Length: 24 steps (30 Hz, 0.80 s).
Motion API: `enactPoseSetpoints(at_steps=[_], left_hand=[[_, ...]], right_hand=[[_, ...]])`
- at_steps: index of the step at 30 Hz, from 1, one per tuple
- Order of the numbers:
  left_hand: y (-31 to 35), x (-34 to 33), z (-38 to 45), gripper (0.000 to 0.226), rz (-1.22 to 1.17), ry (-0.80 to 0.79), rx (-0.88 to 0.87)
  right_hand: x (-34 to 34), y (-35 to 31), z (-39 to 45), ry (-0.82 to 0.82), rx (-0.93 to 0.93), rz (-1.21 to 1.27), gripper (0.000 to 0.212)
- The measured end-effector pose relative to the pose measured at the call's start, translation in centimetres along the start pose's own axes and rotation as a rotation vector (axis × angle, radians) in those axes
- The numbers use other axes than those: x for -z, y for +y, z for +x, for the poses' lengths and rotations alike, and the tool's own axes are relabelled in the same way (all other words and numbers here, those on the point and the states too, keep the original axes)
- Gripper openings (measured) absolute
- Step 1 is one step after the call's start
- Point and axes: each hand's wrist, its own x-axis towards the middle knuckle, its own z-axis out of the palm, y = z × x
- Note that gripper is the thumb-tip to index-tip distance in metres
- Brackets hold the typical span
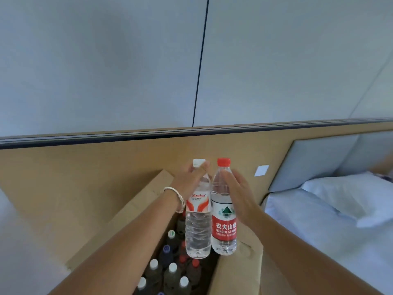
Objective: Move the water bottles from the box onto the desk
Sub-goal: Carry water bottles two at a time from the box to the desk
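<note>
Two upright bottles, white-capped (197,209) in the left hand (189,182) and red-capped (224,209) in the right hand (238,192), are gripped side by side above the box (238,273).

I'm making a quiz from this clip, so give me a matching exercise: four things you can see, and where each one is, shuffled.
Things:
1. white-cap bottle
2. red-cap bottle
3. bracelet
4. pillow

Places:
A. on the bed at the right
B. in the left hand
C. on the left wrist
D. against the right hand

Pairs: 1-B, 2-D, 3-C, 4-A
</note>
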Motion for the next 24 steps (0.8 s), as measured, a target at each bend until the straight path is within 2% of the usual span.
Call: enactPoseSetpoints(at_steps=[4, 9, 13, 17, 21, 24], left_hand=[[1.3, -5.0, 0.6, 0.033, -0.016, -0.195, 0.034], [3.7, -13.9, -0.4, 0.066, 0.026, -0.518, 0.007], [5.9, -21.8, -3.2, 0.037, 0.142, -0.739, -0.010], [7.3, -29.6, -7.5, 0.009, 0.083, -1.010, 0.068], [7.5, -37.5, -12.6, 0.007, 0.032, -1.178, 0.045], [7.3, -43.5, -16.7, 0.016, 0.025, -1.157, -0.053]], right_hand=[[4.5, -0.8, -3.3, 0.185, -0.057, -0.012, 0.034], [12.0, -1.0, -8.6, 0.472, -0.147, 0.016, 0.033], [17.8, -1.4, -14.7, 0.676, -0.162, 0.037, 0.031], [23.4, -1.6, -21.4, 0.851, -0.174, -0.011, 0.033], [29.4, -1.7, -28.8, 0.972, -0.163, -0.097, 0.034], [33.9, -1.8, -34.5, 1.011, -0.175, -0.127, 0.036]])
